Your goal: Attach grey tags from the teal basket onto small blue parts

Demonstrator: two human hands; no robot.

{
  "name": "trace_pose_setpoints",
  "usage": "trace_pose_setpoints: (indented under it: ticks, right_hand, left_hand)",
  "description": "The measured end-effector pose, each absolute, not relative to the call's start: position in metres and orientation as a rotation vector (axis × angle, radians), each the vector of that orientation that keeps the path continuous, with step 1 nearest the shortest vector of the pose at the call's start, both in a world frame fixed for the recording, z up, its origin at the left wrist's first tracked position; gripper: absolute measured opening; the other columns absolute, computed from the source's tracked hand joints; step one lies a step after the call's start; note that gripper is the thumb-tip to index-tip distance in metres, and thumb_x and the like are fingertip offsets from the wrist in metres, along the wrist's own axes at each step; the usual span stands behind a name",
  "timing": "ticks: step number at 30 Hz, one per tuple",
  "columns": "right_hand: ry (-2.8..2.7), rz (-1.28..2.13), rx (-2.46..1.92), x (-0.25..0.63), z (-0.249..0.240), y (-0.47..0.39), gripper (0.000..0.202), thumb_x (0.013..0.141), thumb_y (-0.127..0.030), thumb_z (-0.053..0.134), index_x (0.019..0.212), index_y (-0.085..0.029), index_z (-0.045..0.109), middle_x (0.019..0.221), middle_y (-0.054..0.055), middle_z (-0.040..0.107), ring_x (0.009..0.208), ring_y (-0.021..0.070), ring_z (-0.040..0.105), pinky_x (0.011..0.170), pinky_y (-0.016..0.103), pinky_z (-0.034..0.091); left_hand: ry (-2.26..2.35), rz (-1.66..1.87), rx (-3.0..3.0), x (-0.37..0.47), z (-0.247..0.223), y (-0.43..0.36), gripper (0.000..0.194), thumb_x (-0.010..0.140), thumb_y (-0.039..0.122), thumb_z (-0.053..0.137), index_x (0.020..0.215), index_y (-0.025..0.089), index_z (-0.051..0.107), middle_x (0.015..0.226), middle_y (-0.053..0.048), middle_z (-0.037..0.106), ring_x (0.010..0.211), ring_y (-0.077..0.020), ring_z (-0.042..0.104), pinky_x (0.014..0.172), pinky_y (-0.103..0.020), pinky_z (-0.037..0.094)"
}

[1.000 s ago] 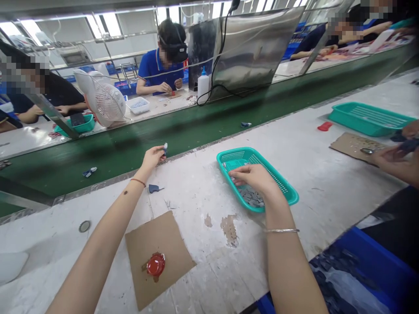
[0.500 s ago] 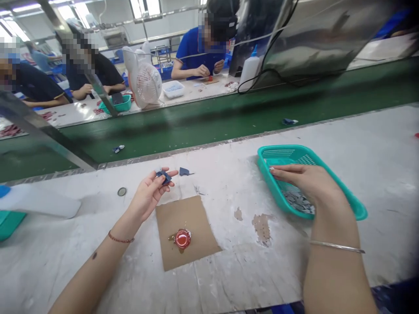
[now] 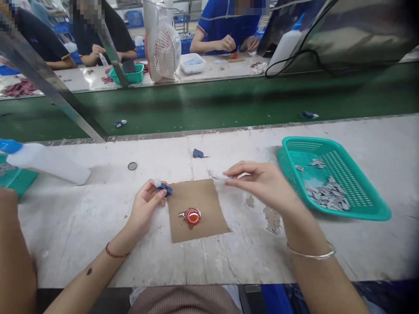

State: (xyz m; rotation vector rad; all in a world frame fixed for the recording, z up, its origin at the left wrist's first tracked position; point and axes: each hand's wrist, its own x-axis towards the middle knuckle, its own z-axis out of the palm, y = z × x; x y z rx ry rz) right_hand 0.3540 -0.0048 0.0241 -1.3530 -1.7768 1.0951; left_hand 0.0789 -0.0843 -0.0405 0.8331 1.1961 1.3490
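My left hand (image 3: 144, 207) pinches a small dark-blue piece (image 3: 165, 189) with a whitish end, just off the upper left corner of a brown cardboard square (image 3: 203, 198). My right hand (image 3: 265, 183) is closed at the fingertips on a small pale piece, blurred and mostly covered, above the table between the cardboard and a green basket (image 3: 356, 213). Inside that basket lie many small grey-white pieces (image 3: 327, 194). On the cardboard sits a round red cap (image 3: 192, 216) holding shiny liquid, with a wet smear beside it.
Another blue piece (image 3: 198, 153) and a bottle cap (image 3: 132, 166) lie on the white table. At left, a white squeeze bottle (image 3: 55, 161) lies against a second green container (image 3: 24, 183). A green belt (image 3: 203, 107) crosses beyond, carrying blue pieces. People work opposite; someone's arm (image 3: 15, 253) is at left.
My right hand has come out of the green basket and moved left toward the cardboard with a small piece. My left hand keeps the blue piece. The camera view has tilted down.
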Motion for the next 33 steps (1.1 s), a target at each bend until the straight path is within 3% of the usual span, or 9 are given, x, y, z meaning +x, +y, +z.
trace_pose_setpoints:
  ticks: [3,9,14,22,28,33]
  right_hand:
    - [-2.072,1.216,-1.166,0.33,0.009,-0.014,0.006,0.076,-0.023,0.072,0.08,-0.02,0.076,0.084,0.005,0.07,0.074,0.0174,0.063,0.069,0.031,0.051]
    - [-2.335,1.223,-1.171,0.317,-0.008,-0.018,0.014,0.077,-0.009,0.069,0.087,-0.018,0.074,0.092,0.006,0.069,0.083,0.0188,0.063,0.072,0.03,0.049]
    - [-2.423,1.182,-1.125,0.319,-0.002,-0.017,0.017,0.083,-0.014,0.068,0.099,-0.019,0.073,0.102,0.007,0.07,0.089,0.0196,0.065,0.077,0.032,0.051]
    - [-2.566,0.901,-1.074,0.317,-0.006,-0.02,0.014,0.09,-0.013,0.061,0.093,-0.017,0.073,0.096,0.008,0.07,0.09,0.0217,0.065,0.079,0.034,0.052]
    - [-2.456,1.078,-0.794,0.318,0.011,-0.032,0.014,0.094,-0.023,0.062,0.1,-0.02,0.074,0.094,0.005,0.07,0.087,0.017,0.065,0.077,0.029,0.051]
    - [-2.56,1.09,-0.724,0.313,0.009,-0.038,0.017,0.096,-0.022,0.058,0.1,-0.022,0.075,0.095,0.005,0.069,0.088,0.0179,0.066,0.078,0.03,0.051]
  left_hand:
    - [1.194,1.359,0.871,0.08,-0.044,-0.084,0.022,0.077,0.031,0.078,0.087,0.018,0.065,0.095,-0.005,0.067,0.08,-0.013,0.059,0.058,-0.019,0.047]
    - [1.187,1.357,0.863,0.08,-0.045,-0.083,0.023,0.075,0.031,0.079,0.086,0.017,0.064,0.093,-0.005,0.068,0.079,-0.0136,0.06,0.058,-0.02,0.047]
    - [1.192,1.343,0.871,0.08,-0.045,-0.083,0.022,0.076,0.03,0.078,0.086,0.017,0.063,0.094,-0.005,0.068,0.08,-0.0139,0.061,0.059,-0.02,0.048]
    - [1.209,1.32,0.904,0.08,-0.044,-0.085,0.022,0.078,0.031,0.076,0.087,0.018,0.062,0.095,-0.006,0.069,0.081,-0.0145,0.062,0.061,-0.021,0.049]
    - [1.237,1.301,0.911,0.081,-0.041,-0.084,0.024,0.076,0.033,0.078,0.085,0.018,0.061,0.091,-0.005,0.069,0.08,-0.0157,0.063,0.063,-0.024,0.051]
    - [1.236,1.313,0.896,0.081,-0.043,-0.084,0.027,0.073,0.034,0.08,0.084,0.018,0.062,0.09,-0.005,0.068,0.081,-0.0164,0.063,0.063,-0.025,0.053]
